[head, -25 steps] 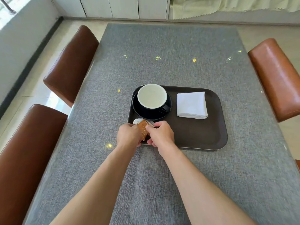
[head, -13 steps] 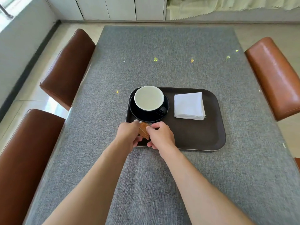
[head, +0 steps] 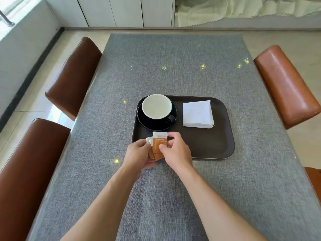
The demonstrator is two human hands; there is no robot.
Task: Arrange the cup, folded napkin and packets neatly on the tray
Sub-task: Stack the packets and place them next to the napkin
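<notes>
A dark brown tray lies on the grey table. In its back left part stands a dark cup with a pale inside, on a dark saucer. A folded white napkin lies in the back right part. Over the tray's front left corner my left hand and my right hand together hold orange and white packets, fanned out and upright. The lower ends of the packets are hidden behind my fingers.
The grey tablecloth covers the table. Two brown leather chairs stand at the left edge and an orange-brown chair at the right. The tray's front right part is bare.
The packets have come up from lying low between my hands to upright and spread. Both hands have shifted slightly toward me at the tray's front left corner.
</notes>
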